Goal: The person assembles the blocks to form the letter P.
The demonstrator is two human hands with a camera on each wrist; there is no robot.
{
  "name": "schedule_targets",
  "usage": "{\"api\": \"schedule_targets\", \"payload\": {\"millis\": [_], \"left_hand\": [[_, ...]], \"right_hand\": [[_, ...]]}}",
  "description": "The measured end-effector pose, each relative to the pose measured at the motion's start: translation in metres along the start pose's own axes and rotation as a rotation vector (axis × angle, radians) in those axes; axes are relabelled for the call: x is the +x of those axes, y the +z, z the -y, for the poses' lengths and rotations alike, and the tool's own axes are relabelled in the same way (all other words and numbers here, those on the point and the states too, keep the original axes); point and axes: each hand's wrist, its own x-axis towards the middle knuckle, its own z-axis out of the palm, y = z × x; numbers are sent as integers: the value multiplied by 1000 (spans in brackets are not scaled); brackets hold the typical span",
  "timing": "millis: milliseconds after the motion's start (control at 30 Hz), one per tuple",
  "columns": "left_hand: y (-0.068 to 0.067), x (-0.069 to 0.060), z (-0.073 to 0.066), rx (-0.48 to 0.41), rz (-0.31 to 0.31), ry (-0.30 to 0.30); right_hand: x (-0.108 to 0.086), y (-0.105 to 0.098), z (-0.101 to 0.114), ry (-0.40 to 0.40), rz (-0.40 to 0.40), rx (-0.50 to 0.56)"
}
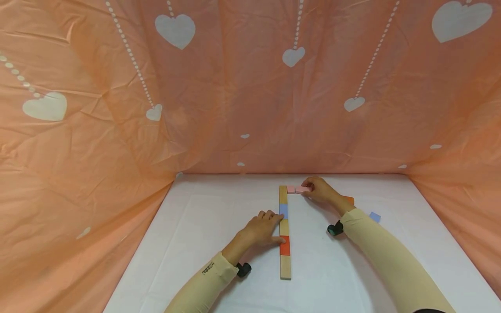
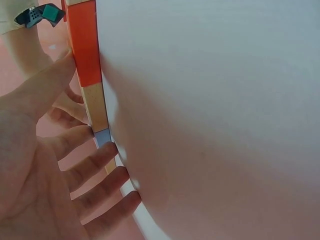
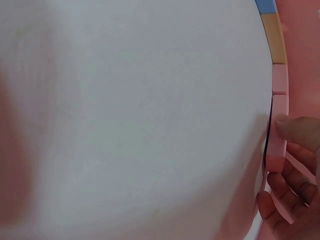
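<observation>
A straight row of flat blocks runs front to back on the table: plain wooden blocks (image 1: 285,267) alternate with a red block (image 1: 285,249) and a blue block (image 1: 283,209). My left hand (image 1: 259,229) lies at the row's left side, its thumb touching the red block and its index finger by the blue one; the fingers are spread. At the row's far end, a short pink block (image 1: 291,189) extends rightward. Beside it is a longer pink block (image 3: 278,150), pinched by my right hand (image 1: 322,191) between thumb and fingers.
Partly hidden behind the right wrist lies an orange block (image 1: 348,200). Farther right is a loose blue block (image 1: 375,216). An orange curtain (image 1: 250,87) with white hearts hangs along the back and sides of the white table (image 1: 211,204).
</observation>
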Motion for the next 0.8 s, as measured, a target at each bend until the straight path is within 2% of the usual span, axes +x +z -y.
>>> {"api": "schedule_targets", "payload": {"millis": [233,800], "left_hand": [[2,1,1,1,3,-7],[2,2,2,1,4,-13]], "right_hand": [[1,0,-2,-33,-3,-17],[4,2,-3,-6,11,13]]}}
